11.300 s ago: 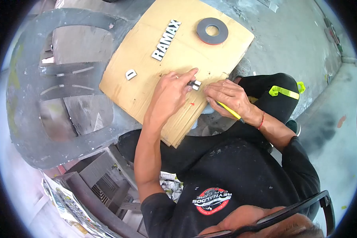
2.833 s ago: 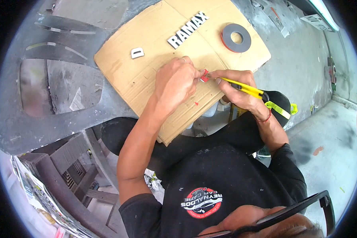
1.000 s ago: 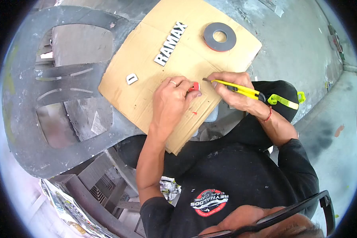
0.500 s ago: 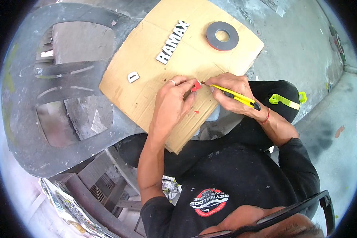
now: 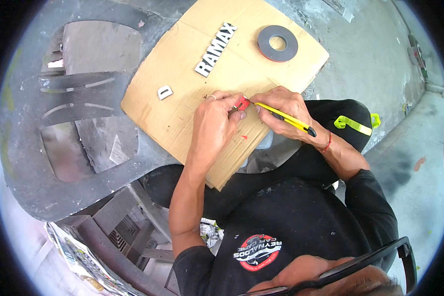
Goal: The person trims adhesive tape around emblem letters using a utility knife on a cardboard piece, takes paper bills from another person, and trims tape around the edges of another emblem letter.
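My left hand [image 5: 214,118] pinches a small piece with a red face [image 5: 241,103] between thumb and fingers, over the cardboard [image 5: 158,116]. In my right hand [image 5: 286,112] is a yellow and black cutter [image 5: 286,117], held like a pen. The cutter's tip is at the right edge of the red-faced piece; whether it touches cannot be made out. Above my hands, white letters reading RAMAX [image 5: 215,50] lie in a slanted row. A roll of dark grey tape [image 5: 277,43] lies to their right, and a separate letter D [image 5: 165,92] to their left.
The cardboard rests partly over a grey plastic chair [image 5: 22,123] on the left. A small red scrap [image 5: 244,137] lies on the cardboard below my hands. Crumpled paper [image 5: 209,232] and a wooden frame [image 5: 103,241] are lower down. My bent knee [image 5: 350,111] is at the right.
The cutter has moved left to the piece since one second ago, and its handle has tilted downward. My left hand has turned the red-faced piece slightly.
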Demonstrator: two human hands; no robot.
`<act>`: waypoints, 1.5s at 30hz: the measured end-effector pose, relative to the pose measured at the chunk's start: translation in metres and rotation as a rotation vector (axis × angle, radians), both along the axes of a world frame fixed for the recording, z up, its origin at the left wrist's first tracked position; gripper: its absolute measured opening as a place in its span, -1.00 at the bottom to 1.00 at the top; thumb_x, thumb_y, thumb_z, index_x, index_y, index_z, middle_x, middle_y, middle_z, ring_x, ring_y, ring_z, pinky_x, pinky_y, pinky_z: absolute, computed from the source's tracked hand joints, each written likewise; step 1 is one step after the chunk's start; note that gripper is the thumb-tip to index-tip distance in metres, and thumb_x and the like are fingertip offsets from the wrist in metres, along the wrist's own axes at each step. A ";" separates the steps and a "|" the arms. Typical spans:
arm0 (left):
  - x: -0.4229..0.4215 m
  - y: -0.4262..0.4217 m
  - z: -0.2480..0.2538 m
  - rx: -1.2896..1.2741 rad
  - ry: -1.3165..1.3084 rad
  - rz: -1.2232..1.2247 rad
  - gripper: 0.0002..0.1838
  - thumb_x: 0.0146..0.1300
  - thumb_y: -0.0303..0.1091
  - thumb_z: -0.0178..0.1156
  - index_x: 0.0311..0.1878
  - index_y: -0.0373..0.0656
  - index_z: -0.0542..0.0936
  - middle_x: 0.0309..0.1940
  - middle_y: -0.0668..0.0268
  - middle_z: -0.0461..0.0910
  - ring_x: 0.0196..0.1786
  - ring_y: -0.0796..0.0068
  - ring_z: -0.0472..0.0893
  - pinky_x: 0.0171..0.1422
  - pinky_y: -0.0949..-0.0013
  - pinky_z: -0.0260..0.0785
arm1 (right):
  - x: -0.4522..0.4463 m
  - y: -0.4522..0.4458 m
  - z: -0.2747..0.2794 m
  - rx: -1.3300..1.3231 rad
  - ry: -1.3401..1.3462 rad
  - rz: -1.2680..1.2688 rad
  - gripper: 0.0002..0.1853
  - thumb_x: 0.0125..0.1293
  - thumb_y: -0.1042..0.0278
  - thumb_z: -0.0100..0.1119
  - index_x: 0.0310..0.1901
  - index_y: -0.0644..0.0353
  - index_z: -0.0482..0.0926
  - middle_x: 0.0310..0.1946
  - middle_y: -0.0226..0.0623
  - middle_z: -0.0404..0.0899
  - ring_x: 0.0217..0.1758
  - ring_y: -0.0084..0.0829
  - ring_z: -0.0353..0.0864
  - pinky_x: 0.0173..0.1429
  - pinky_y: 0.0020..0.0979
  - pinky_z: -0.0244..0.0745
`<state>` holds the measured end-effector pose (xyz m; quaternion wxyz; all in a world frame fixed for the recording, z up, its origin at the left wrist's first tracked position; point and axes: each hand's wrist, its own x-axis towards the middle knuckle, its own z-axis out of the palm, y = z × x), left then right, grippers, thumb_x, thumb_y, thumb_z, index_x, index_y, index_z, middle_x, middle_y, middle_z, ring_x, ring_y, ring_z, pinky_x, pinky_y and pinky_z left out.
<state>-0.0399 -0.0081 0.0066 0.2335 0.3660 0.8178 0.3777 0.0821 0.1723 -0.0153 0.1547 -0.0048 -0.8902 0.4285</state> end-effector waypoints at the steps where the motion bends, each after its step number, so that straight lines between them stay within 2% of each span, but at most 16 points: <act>1: 0.000 0.000 0.001 0.012 -0.010 0.002 -0.57 0.12 -0.52 0.46 0.12 -0.23 0.76 -0.07 0.05 0.72 -0.19 0.22 0.69 -0.02 0.24 0.52 | 0.000 0.000 -0.003 0.012 0.023 0.005 -0.73 0.20 0.48 0.32 -0.05 0.26 0.76 -0.39 -0.10 0.73 -0.30 -0.12 0.77 -0.06 -0.16 0.64; 6: 0.001 0.002 0.005 -0.011 -0.003 0.002 -0.59 0.15 -0.47 0.44 0.11 -0.21 0.77 -0.07 0.03 0.72 -0.14 0.16 0.71 0.01 0.24 0.52 | -0.003 0.000 0.002 0.048 0.069 0.022 -0.74 0.19 0.48 0.32 -0.06 0.24 0.75 -0.38 -0.12 0.73 -0.29 -0.13 0.77 -0.09 -0.19 0.64; 9: 0.003 0.004 0.007 0.009 0.050 0.004 -0.60 0.13 -0.50 0.42 0.08 -0.25 0.77 -0.12 0.01 0.71 -0.11 0.09 0.72 0.02 0.19 0.54 | -0.008 -0.002 0.012 0.186 0.047 0.057 -0.75 0.19 0.49 0.31 -0.08 0.24 0.74 -0.36 -0.12 0.73 -0.28 -0.10 0.76 -0.13 -0.22 0.65; 15: 0.003 0.004 0.009 -0.051 0.065 -0.021 -0.62 0.10 -0.54 0.42 0.04 -0.30 0.78 -0.16 0.01 0.70 -0.10 0.06 0.72 0.01 0.16 0.56 | -0.006 0.009 0.018 0.093 -0.083 0.121 -0.75 0.19 0.50 0.29 -0.08 0.27 0.73 -0.34 -0.07 0.73 -0.30 -0.06 0.75 -0.20 -0.21 0.66; 17: 0.002 0.003 0.010 -0.046 0.055 -0.027 -0.63 0.10 -0.55 0.41 0.03 -0.30 0.78 -0.16 0.02 0.70 -0.10 0.06 0.72 0.02 0.16 0.56 | -0.001 0.016 0.015 -0.114 -0.094 0.124 -0.73 0.23 0.47 0.25 -0.05 0.28 0.76 -0.28 -0.04 0.77 -0.30 -0.17 0.79 -0.20 -0.27 0.67; 18: 0.001 0.002 0.010 -0.003 0.037 -0.038 -0.60 0.11 -0.57 0.40 0.07 -0.29 0.76 -0.15 0.02 0.70 -0.08 0.05 0.71 0.06 0.14 0.54 | 0.002 0.017 0.023 -0.263 -0.299 0.050 -0.70 0.27 0.42 0.21 -0.02 0.30 0.77 -0.24 -0.03 0.79 -0.29 -0.25 0.80 -0.16 -0.30 0.68; 20: 0.000 -0.002 0.007 0.040 0.014 -0.034 -0.57 0.12 -0.59 0.38 0.12 -0.28 0.75 -0.13 0.02 0.70 -0.05 0.04 0.70 0.10 0.12 0.53 | 0.002 0.018 0.023 -0.229 -0.264 0.020 -0.73 0.29 0.43 0.24 -0.03 0.30 0.77 -0.24 -0.08 0.79 -0.28 -0.28 0.80 -0.14 -0.32 0.67; 21: -0.002 -0.005 0.004 0.043 0.002 -0.036 -0.48 0.13 -0.58 0.39 0.22 -0.20 0.70 -0.10 0.05 0.73 -0.03 0.06 0.69 0.13 0.13 0.53 | 0.003 0.018 0.023 -0.199 -0.225 -0.022 -0.76 0.31 0.44 0.26 -0.04 0.29 0.77 -0.25 -0.13 0.79 -0.28 -0.31 0.81 -0.12 -0.33 0.67; 22: -0.004 -0.007 0.002 0.048 -0.007 -0.040 -0.40 0.14 -0.56 0.40 0.32 -0.12 0.65 -0.06 0.09 0.75 -0.02 0.08 0.69 0.17 0.13 0.53 | 0.004 0.017 0.014 -0.197 -0.112 0.041 -0.75 0.34 0.45 0.27 0.01 0.29 0.74 -0.20 -0.12 0.79 -0.27 -0.29 0.81 -0.12 -0.32 0.68; 26: -0.011 -0.007 0.002 0.082 0.081 -0.119 -0.33 0.13 -0.61 0.38 0.39 -0.09 0.59 0.00 0.13 0.77 0.03 0.06 0.67 0.22 0.10 0.53 | 0.007 0.009 0.022 -0.136 -0.106 0.078 -0.79 0.26 0.46 0.36 -0.07 0.28 0.72 -0.29 -0.11 0.74 -0.25 -0.10 0.77 -0.15 -0.23 0.67; 30: -0.014 -0.006 0.003 0.032 0.121 -0.212 -0.41 0.15 -0.60 0.36 0.31 -0.12 0.64 -0.01 0.15 0.78 0.02 0.03 0.64 0.23 0.08 0.50 | 0.009 0.002 0.011 0.025 0.065 0.131 -0.74 0.18 0.57 0.38 -0.06 0.24 0.72 -0.29 -0.16 0.76 -0.28 -0.14 0.78 -0.16 -0.26 0.68; 35: -0.018 -0.004 0.006 -0.040 0.100 -0.236 -0.49 0.16 -0.55 0.38 0.23 -0.14 0.70 -0.03 0.12 0.78 -0.01 -0.01 0.63 0.23 0.06 0.48 | 0.010 -0.003 0.013 0.045 0.003 0.082 -0.71 0.14 0.59 0.39 -0.06 0.24 0.74 -0.26 -0.15 0.77 -0.23 -0.15 0.81 -0.09 -0.26 0.70; 37: -0.018 -0.003 0.006 0.012 0.099 -0.226 -0.58 0.15 -0.59 0.29 0.12 -0.26 0.74 -0.23 0.05 0.76 -0.06 -0.03 0.64 0.16 0.09 0.49 | 0.008 -0.004 0.006 0.115 0.119 0.120 -0.67 0.11 0.60 0.40 -0.04 0.23 0.75 -0.23 -0.15 0.79 -0.21 -0.16 0.81 -0.06 -0.25 0.71; 38: -0.018 -0.003 0.004 0.012 0.098 -0.224 -0.58 0.15 -0.59 0.29 0.12 -0.26 0.74 -0.23 0.05 0.76 -0.06 -0.03 0.64 0.16 0.09 0.49 | 0.008 -0.004 0.006 0.115 0.118 0.121 -0.67 0.11 0.60 0.40 -0.04 0.23 0.75 -0.23 -0.15 0.79 -0.21 -0.16 0.81 -0.06 -0.25 0.71; 40: -0.019 -0.002 0.001 0.037 0.095 -0.251 -0.60 0.17 -0.52 0.40 0.12 -0.17 0.76 -0.04 0.10 0.78 0.10 0.03 0.65 0.28 0.09 0.49 | 0.008 -0.005 0.007 0.131 0.067 0.115 -0.66 0.10 0.60 0.41 -0.03 0.22 0.76 -0.18 -0.14 0.80 -0.17 -0.16 0.82 -0.03 -0.26 0.71; 45: -0.022 -0.002 0.002 0.028 0.115 -0.312 -0.64 0.19 -0.54 0.37 0.08 -0.18 0.77 0.01 0.12 0.76 0.15 0.06 0.65 0.31 0.10 0.48 | 0.008 -0.003 0.008 0.122 0.087 0.149 -0.65 0.08 0.60 0.41 -0.03 0.23 0.76 -0.16 -0.13 0.80 -0.15 -0.16 0.82 -0.01 -0.25 0.71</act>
